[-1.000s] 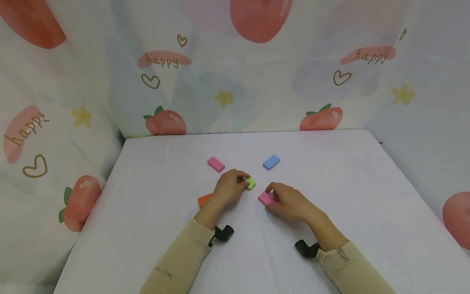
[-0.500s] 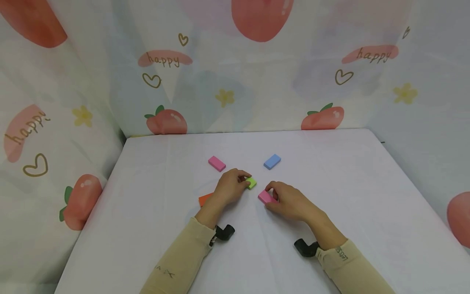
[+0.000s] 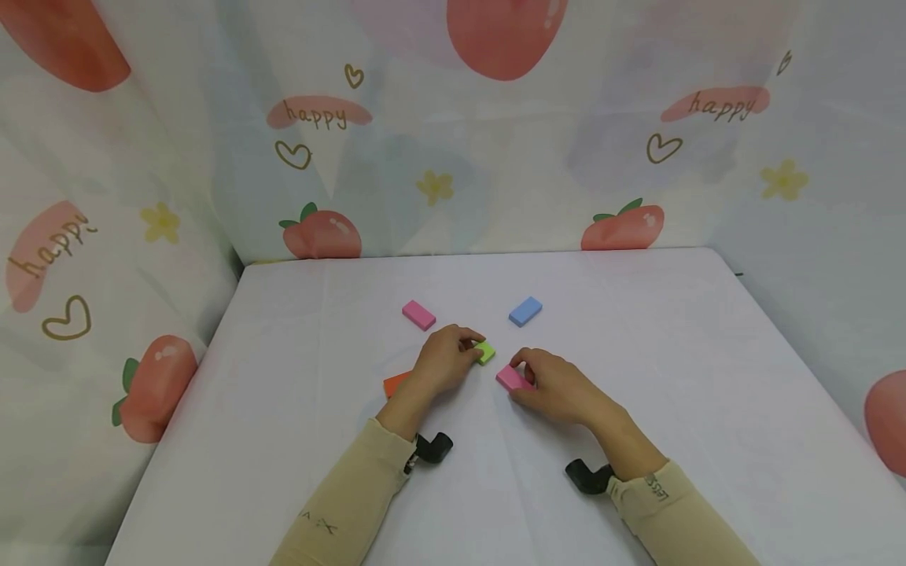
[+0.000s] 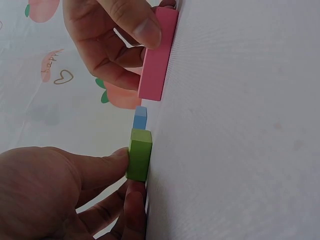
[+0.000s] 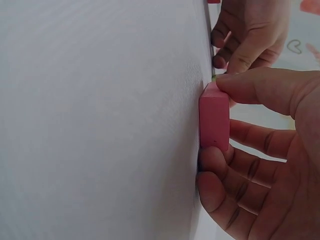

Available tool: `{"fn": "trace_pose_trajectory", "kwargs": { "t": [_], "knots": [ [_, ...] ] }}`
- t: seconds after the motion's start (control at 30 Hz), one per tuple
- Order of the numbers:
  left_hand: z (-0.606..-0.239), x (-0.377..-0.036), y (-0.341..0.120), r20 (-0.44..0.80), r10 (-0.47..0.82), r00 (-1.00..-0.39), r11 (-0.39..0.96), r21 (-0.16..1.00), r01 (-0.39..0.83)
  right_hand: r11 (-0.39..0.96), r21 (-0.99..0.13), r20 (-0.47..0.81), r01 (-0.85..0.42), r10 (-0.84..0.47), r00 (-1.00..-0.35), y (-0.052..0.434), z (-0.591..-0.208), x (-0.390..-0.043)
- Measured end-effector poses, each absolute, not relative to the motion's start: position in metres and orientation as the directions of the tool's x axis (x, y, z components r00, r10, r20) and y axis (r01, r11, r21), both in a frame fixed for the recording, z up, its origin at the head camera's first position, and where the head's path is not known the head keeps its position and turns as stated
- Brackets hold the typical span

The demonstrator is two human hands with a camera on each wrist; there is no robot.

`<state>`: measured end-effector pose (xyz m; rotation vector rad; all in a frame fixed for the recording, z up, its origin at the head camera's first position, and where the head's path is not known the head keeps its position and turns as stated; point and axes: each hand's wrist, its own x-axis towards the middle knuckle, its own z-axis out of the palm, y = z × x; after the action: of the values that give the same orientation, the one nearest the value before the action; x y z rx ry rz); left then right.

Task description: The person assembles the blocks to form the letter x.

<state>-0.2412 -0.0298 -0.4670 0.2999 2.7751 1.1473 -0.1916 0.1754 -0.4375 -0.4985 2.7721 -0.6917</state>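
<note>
Worktop (image 3: pixel 637 377): white cloth cover, faintly creased.

Pink block (image 3: pixel 418 315): lies flat at 11 o'clock from the worktop centre, long side angled.

Blue block (image 3: pixel 525 311): lies flat at 1 o'clock from centre, well apart from the pink block, angled the opposite way.

Orange block (image 3: pixel 393 384): lies at 8 o'clock from centre, partly hidden.

Backdrop cloth (image 3: pixel 495 157): encloses the worktop at 9, 12 and 3 o'clock; printed with peaches, yellow flowers, outlined hearts and the word "happy".
</note>
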Motion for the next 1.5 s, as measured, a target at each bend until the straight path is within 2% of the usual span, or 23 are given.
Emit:
{"fn": "trace_pose_trajectory", "kwargs": {
  "t": [1.5],
  "knots": [
    [-0.4666, -0.2418, -0.0306, -0.042, 0.226, -0.973, 0.699, 0.703, 0.132, 0.827, -0.504, -0.155, -0.248, -0.369, -0.916, 0.1686, -0.4406, -0.2005]
  ]
}}
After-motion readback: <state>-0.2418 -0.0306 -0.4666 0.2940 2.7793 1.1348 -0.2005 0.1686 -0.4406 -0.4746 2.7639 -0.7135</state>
